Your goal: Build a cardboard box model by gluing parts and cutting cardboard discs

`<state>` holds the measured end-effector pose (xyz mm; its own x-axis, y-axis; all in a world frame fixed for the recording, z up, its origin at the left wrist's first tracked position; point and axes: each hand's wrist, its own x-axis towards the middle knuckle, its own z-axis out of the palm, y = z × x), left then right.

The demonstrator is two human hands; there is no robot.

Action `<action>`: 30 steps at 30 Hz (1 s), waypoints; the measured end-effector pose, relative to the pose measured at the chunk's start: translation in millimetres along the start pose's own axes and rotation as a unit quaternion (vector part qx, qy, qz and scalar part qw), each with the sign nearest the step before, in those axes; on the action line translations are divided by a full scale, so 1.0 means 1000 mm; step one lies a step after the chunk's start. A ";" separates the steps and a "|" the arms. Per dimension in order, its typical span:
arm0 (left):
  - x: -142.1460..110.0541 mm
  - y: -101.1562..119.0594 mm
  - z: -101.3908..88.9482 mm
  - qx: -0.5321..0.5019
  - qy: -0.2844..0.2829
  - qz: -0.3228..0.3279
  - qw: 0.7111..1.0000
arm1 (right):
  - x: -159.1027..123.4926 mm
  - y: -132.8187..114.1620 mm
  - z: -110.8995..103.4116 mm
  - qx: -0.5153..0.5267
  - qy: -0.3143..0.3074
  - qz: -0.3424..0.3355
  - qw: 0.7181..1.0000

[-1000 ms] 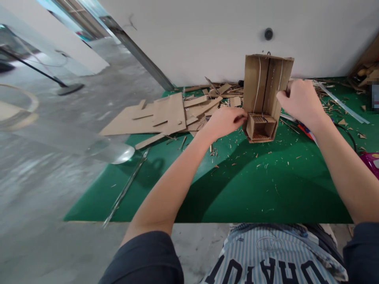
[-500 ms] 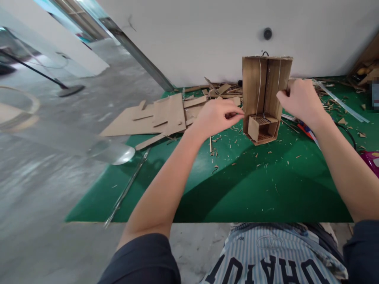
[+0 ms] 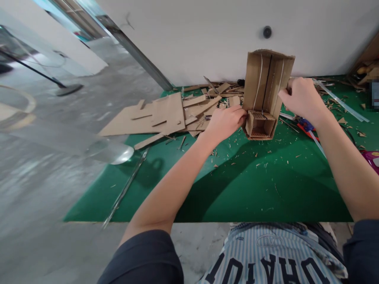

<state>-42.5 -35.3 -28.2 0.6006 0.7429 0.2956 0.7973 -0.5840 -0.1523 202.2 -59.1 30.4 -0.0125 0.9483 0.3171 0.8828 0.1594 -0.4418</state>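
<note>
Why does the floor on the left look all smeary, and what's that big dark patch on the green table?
Head view: the floor is blurred into streaks, why I can't tell; the dark patch is a shadow on the table, probably from the arms and box; the box looks much sharper.

Both hands (image 3: 227,121) (image 3: 302,98) raised, fingers curled.

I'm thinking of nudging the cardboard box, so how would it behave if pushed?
The box is probably light for its size, as its walls look like thin cardboard. Pushed near the top, it may tip, being tall over a narrow base. Its walls might flex under firm pressure, since the front is open.
</note>
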 end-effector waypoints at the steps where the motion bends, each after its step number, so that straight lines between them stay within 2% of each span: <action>1: 0.000 0.000 0.001 -0.003 0.004 -0.005 1.000 | 0.000 0.000 0.000 -0.002 -0.003 0.000 1.000; 4: 0.001 -0.001 0.006 -0.044 0.018 -0.014 0.999 | 0.002 0.003 0.002 -0.008 -0.003 0.004 1.000; 6: 0.002 -0.003 0.007 -0.114 0.035 -0.013 0.993 | 0.003 0.005 0.003 -0.013 0.004 0.004 1.000; 9: 0.003 -0.006 0.008 -0.232 0.070 -0.020 0.970 | 0.004 0.007 0.005 -0.019 0.008 0.006 1.000; 12: 0.004 -0.006 0.009 -0.296 0.102 -0.034 0.949 | 0.004 0.007 0.005 -0.022 0.003 0.008 1.000; 19: 0.005 -0.008 0.015 -0.336 0.131 -0.020 0.932 | 0.004 0.007 0.003 -0.016 0.002 -0.003 1.000; 25: 0.003 -0.008 0.013 -0.350 0.113 -0.009 0.930 | 0.003 0.005 0.002 -0.027 -0.008 0.005 1.000; 30: 0.000 -0.005 0.013 -0.343 0.120 0.001 0.932 | 0.002 0.003 -0.001 -0.020 0.000 0.011 1.000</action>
<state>-45.8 -27.6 -39.3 0.5054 0.6959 0.5101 0.5214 -0.7174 0.4621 205.0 -56.8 30.6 0.0073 0.9518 0.3066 0.9005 0.1271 -0.4158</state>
